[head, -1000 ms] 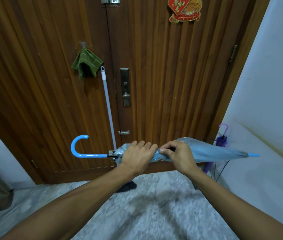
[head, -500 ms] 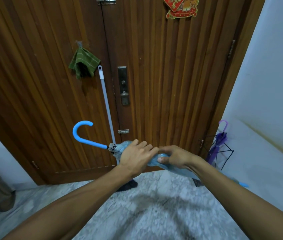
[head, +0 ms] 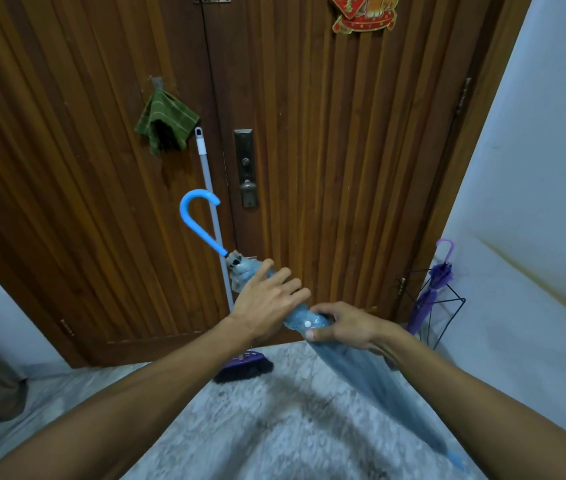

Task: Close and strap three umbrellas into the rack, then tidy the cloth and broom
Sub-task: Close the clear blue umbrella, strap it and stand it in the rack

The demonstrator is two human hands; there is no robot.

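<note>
The blue umbrella (head: 354,368) lies slantwise, hooked handle toward upper centre, tip at lower right. The right hand (head: 347,329) pinches its strap; the left hand (head: 267,301) wraps the canopy just above. The rack (head: 447,306) stands at the right edge, nearer the right hand.

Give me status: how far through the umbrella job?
Done: purple umbrella stands in the rack. In hand: left hand and right hand hold the closed blue umbrella. Left: racking it, a third umbrella (unseen), green cloth, broom.
</note>
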